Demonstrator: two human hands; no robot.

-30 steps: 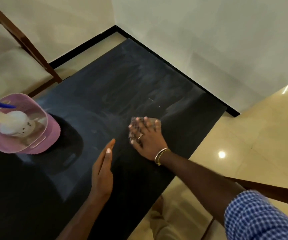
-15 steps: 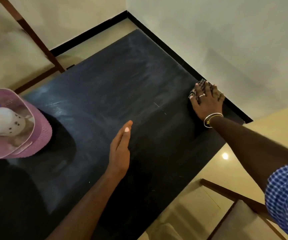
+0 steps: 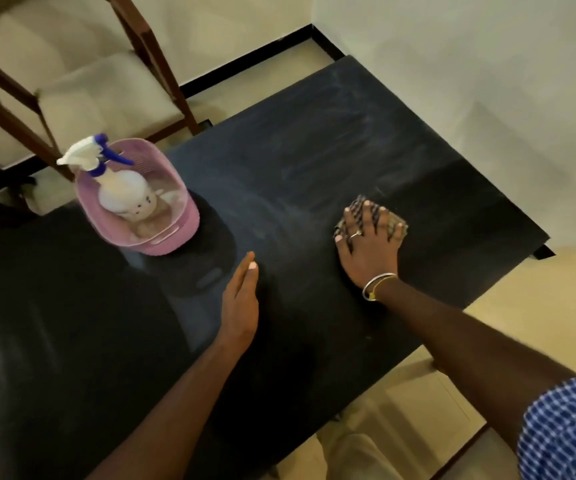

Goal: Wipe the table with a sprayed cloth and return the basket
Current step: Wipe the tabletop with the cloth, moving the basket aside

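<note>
Near the tabletop (image 3: 314,150) middle, the right hand (image 3: 369,247) presses the cloth (image 3: 358,204) flat-fingered, back from the far edge; left hand (image 3: 240,306) stays released.

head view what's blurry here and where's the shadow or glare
In the head view the chair is smeared soft, while the right hand and cloth look fairly sharp; the basket throws a dark shadow to its right on the table, whose far half shows a pale streaky sheen, no hard glare spot.
</note>
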